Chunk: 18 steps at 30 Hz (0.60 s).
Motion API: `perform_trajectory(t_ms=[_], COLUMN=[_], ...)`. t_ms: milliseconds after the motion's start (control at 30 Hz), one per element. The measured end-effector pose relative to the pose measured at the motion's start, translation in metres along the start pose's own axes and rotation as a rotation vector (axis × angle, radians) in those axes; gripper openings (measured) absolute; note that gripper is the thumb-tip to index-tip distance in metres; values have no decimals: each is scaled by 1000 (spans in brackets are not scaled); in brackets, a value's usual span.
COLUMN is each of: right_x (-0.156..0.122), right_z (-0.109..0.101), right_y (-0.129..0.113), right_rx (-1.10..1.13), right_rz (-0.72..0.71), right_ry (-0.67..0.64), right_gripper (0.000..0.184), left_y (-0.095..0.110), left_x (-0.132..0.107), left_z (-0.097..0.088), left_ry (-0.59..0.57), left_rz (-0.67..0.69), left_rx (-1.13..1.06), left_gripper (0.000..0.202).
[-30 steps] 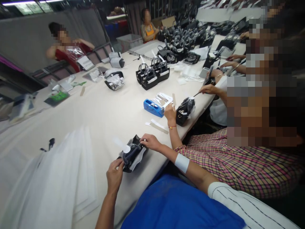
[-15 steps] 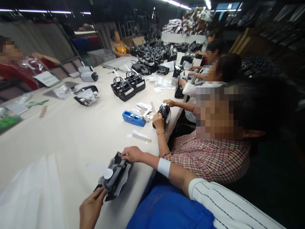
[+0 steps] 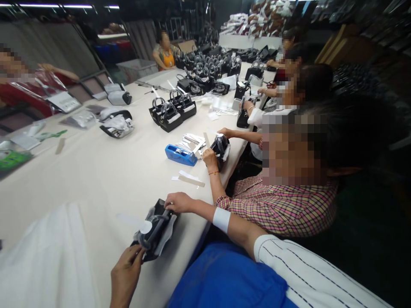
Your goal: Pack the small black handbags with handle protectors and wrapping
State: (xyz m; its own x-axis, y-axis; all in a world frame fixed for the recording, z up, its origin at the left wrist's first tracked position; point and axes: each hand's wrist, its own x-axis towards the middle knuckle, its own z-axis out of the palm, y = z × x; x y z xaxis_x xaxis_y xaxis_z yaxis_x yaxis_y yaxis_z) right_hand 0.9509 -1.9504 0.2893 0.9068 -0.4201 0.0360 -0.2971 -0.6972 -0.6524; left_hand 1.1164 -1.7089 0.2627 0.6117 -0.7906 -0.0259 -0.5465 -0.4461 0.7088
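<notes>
Plastic wraps the small black handbag (image 3: 156, 230) lying at the near edge of the table (image 3: 105, 179), its near end pinched by the left hand (image 3: 126, 274), its far end clasped by the right hand (image 3: 177, 202), white sheets (image 3: 48, 261) just beside.

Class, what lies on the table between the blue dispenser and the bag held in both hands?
Head view: paper strips lie between dispenser and bag; otherwise bare table.
</notes>
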Motion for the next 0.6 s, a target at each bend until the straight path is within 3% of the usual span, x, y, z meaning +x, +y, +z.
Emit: perform_trajectory(t_ms=[100, 300, 467, 600], right_x=[0, -1, -9, -9], right_z=[1, 0, -1, 2], right_y=[-1, -2, -9, -4], right_rx=[-9, -43, -22, 42], right_rz=[13, 46, 43, 22], right_ry=[-2, -11, 31, 68], right_gripper=[12, 12, 12, 13], left_y=[7, 18, 29, 26], left_x=[-1, 9, 5, -1], left_z=[-2, -12, -13, -6], left_ry=[-17, -183, -114, -104], left_rz=[41, -162, -228, -263], left_rx=[23, 64, -52, -110], left_gripper=[38, 44, 45, 43])
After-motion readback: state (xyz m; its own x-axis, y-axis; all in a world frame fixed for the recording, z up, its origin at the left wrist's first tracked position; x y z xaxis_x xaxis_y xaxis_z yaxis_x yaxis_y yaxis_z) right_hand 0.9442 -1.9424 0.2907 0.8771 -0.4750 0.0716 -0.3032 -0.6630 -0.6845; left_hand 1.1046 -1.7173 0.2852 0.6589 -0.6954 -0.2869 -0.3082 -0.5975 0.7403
